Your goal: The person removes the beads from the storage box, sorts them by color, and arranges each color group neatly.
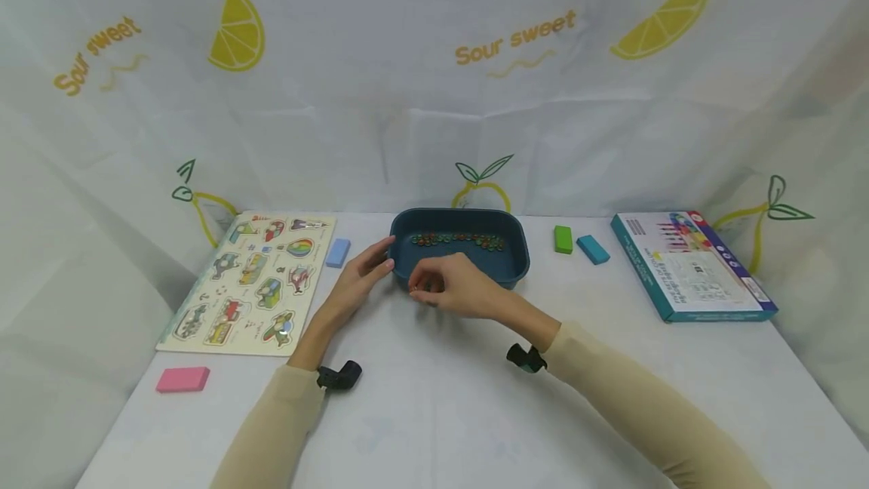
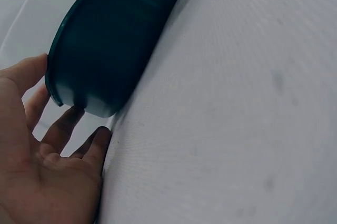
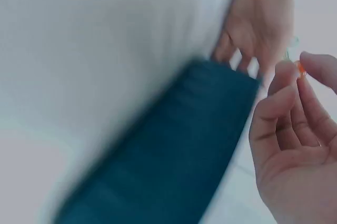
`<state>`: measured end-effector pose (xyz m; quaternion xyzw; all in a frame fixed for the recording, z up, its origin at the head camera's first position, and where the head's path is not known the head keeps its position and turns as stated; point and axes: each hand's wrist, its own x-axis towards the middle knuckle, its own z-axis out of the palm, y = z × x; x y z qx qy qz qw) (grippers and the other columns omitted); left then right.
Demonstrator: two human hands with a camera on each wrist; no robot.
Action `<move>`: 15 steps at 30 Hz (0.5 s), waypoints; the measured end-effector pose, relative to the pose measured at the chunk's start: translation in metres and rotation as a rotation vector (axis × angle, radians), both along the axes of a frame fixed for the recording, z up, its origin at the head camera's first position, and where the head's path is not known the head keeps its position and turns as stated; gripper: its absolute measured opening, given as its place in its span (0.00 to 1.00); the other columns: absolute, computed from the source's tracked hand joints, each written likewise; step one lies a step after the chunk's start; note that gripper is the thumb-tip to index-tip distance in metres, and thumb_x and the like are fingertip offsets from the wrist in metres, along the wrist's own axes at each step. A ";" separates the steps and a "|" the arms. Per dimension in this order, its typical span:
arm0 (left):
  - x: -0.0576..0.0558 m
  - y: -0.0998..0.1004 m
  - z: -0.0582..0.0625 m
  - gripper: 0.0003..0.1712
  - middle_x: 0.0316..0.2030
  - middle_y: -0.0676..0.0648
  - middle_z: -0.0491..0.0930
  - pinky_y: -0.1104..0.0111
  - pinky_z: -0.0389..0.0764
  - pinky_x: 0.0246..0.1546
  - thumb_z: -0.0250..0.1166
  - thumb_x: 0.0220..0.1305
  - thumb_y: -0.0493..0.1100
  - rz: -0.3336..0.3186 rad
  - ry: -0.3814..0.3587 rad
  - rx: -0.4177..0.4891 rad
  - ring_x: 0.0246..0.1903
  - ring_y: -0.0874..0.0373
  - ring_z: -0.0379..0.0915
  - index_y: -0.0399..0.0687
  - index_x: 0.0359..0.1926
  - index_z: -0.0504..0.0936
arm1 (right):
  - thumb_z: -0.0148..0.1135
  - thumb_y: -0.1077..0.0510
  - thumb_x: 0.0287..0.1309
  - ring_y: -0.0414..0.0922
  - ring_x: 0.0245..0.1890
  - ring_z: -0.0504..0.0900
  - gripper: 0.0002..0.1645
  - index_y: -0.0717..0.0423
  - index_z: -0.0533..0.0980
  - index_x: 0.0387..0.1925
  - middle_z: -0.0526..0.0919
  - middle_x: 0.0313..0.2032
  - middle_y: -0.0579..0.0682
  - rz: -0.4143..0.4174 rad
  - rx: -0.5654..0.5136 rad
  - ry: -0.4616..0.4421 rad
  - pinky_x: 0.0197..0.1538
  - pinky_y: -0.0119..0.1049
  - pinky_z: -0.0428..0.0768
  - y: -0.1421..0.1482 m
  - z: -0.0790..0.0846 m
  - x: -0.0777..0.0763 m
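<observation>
Clock centred on the dark blue tray [image 1: 459,220], 12 farthest from you; it sits on the white table. Your left hand [image 1: 360,274] is at 8 to 9 o'clock, forearm in from 7, fingers loosely spread and unclenched, touching the tray's end. Your right hand [image 1: 456,285] reaches in from 4, fingers curled toward 9, thumb and forefinger pinching one small marble. More marbles [image 1: 426,240] lie in a broken row inside, running 9 to 3. The pinched marble [image 3: 300,69], orange-tinted, is at 7, by the near rim; height above it unclear. Step in hand, I judge: handling marbles singly. Next move likely calls for a light, steady pinch and the tray kept still.
</observation>
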<state>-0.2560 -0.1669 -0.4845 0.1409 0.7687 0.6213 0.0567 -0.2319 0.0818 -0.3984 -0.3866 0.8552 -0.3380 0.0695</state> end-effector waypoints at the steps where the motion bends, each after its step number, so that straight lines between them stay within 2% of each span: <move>1: 0.000 0.000 0.000 0.33 0.82 0.46 0.63 0.42 0.61 0.81 0.60 0.81 0.51 0.000 0.001 0.001 0.81 0.42 0.59 0.57 0.81 0.65 | 0.71 0.56 0.68 0.33 0.29 0.81 0.04 0.49 0.86 0.43 0.90 0.33 0.42 0.006 0.008 -0.005 0.34 0.27 0.81 -0.002 -0.005 0.003; 4: 0.001 0.000 0.000 0.33 0.82 0.46 0.62 0.42 0.61 0.82 0.59 0.81 0.50 -0.002 0.006 0.003 0.81 0.41 0.59 0.55 0.81 0.65 | 0.71 0.57 0.68 0.33 0.26 0.80 0.03 0.50 0.86 0.42 0.90 0.32 0.43 0.022 0.052 -0.025 0.32 0.24 0.80 -0.008 -0.019 0.009; 8: 0.001 0.000 0.001 0.33 0.82 0.45 0.62 0.43 0.61 0.81 0.60 0.81 0.50 0.001 0.011 0.006 0.81 0.41 0.60 0.55 0.81 0.65 | 0.71 0.58 0.67 0.31 0.25 0.77 0.03 0.53 0.87 0.40 0.88 0.31 0.44 0.032 0.116 0.017 0.33 0.23 0.78 -0.015 -0.033 0.009; 15: 0.001 0.000 0.000 0.32 0.82 0.47 0.63 0.44 0.62 0.82 0.60 0.81 0.50 -0.003 0.012 0.009 0.81 0.43 0.59 0.57 0.80 0.66 | 0.72 0.60 0.67 0.32 0.30 0.79 0.02 0.54 0.87 0.39 0.88 0.32 0.45 0.033 0.166 0.049 0.37 0.23 0.78 -0.021 -0.041 0.007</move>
